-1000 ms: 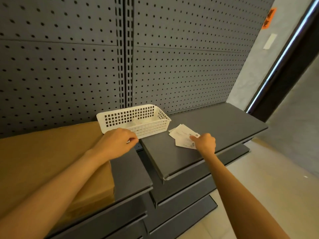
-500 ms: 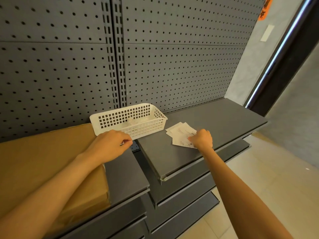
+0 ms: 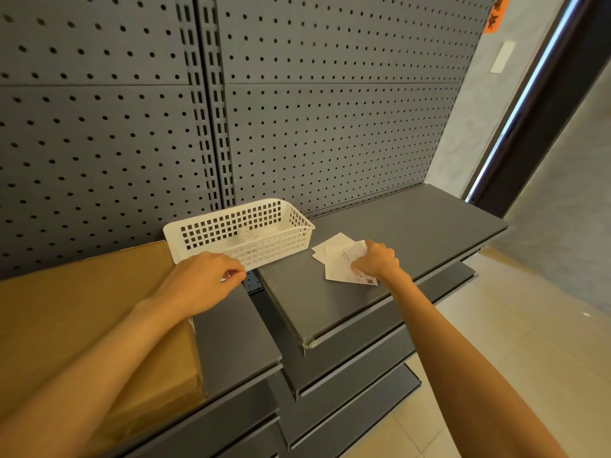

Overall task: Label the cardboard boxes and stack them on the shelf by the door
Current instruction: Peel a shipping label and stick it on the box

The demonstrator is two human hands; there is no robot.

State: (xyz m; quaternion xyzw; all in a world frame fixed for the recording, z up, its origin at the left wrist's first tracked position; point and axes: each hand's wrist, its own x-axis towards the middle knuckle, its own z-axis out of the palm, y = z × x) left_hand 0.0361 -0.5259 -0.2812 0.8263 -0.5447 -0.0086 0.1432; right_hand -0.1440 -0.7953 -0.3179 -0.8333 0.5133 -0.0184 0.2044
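So far, little done. Cardboard box [image 3: 82,325] sits on shelf [image 3: 413,233] at 8 o'clock, top bare, no label seen on it. Paper labels [image 3: 340,259] lie loose on shelf at 3 o'clock from white basket [image 3: 238,233]. Right hand [image 3: 375,261] presses on labels, fingers curled, maybe picking one; can't tell if one is caught. Left hand [image 3: 201,280] rests by basket front, fingertips pinched on small pale thing, too small to name. Left to do, my guess: stick label on box, stack more boxes.
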